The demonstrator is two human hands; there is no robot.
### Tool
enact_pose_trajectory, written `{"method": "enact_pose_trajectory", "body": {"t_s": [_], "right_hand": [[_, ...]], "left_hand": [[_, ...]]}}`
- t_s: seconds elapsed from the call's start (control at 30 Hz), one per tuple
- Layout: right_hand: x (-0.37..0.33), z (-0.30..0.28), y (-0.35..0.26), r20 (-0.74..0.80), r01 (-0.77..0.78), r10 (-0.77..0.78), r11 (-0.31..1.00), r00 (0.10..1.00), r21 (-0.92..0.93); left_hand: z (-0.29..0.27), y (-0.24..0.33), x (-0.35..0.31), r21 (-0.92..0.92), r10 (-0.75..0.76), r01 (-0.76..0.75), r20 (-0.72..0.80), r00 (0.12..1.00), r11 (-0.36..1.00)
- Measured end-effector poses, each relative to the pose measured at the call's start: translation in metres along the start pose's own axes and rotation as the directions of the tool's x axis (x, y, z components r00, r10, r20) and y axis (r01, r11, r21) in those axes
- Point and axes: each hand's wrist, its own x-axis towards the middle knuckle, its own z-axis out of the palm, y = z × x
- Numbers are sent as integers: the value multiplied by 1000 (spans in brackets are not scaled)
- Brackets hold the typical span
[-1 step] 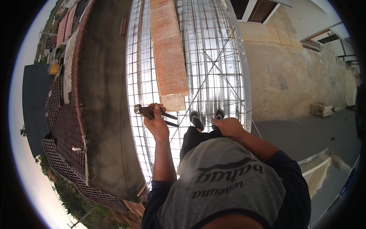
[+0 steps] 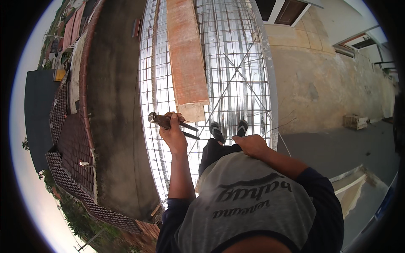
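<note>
My left hand (image 2: 173, 137) is closed around a pair of end-cutting pincers (image 2: 158, 120). The metal jaws point left and the two dark handles stick out to the right, spread apart. In front of my waist, my right hand (image 2: 252, 146) is closed on thin tie wire (image 2: 280, 125). Its long ends reach out to the right, and a short bit shows at the fingertips. Below both hands lies a rebar mesh (image 2: 236, 95) over shiny metal decking. The pincers and the wire are apart.
A long reddish plank (image 2: 187, 63) lies on the mesh ahead of my sandalled feet (image 2: 217, 132). The deck's right side has a grey edge (image 2: 270, 71), with a stained wall beyond. On the left are a dark wall (image 2: 118, 105) and tiled roofs (image 2: 74, 139).
My right hand has shifted slightly down and to the left, with the wire moving along. The pincers' handles have moved a little; my left hand keeps its grip.
</note>
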Motion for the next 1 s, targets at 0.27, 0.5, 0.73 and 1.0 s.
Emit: {"method": "enact_pose_trajectory", "body": {"t_s": [0.27,0.5,0.73,1.0], "right_hand": [[-7,12,30,-93,-132,133,991,987,15],[-22,-33,51,-108,-99,144,935,984,342],[4,-74,14,-51,4,57,625,997,780],[48,-100,-22,-211,86,108,669,971,738]], "left_hand": [[17,-8,-10,-329,-324,341,106,940,880],[29,-9,-13,-53,-172,191,251,953,980],[63,-21,-33,-106,-164,228,417,894,968],[63,-18,10,-35,-192,233,452,871,972]]}}
